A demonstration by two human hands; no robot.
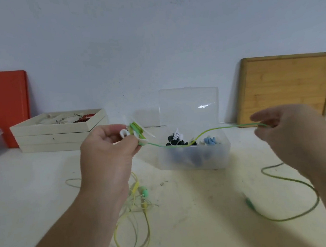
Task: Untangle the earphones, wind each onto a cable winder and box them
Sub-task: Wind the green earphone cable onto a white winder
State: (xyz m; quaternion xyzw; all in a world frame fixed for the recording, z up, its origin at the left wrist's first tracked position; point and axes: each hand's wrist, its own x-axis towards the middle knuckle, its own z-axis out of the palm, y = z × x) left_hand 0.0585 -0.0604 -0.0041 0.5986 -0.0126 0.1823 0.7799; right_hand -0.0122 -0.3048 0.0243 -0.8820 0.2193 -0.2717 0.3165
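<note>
Head camera looked down on my two hands raised above the pale table. My left hand had its fingers curled round a white cable winder, which carried several turns of the green earphone cable. From the winder the cable ran rightward in a shallow sag in front of the clear plastic box to my right hand, whose thumb and fingertips pinched it; that hand was blurred. Past my right hand, the rest of the green cable dropped to the table and lay in a wide loop that ended at its plug. The box stood at mid-table with its lid upright, and black, white and blue pieces lay inside. The yellow earphones lay in loose loops on the table below my left wrist, partly hidden by it. Against the wall leaned a red board at the left and a wooden board at the right, with stacked cream trays near the red one.
</note>
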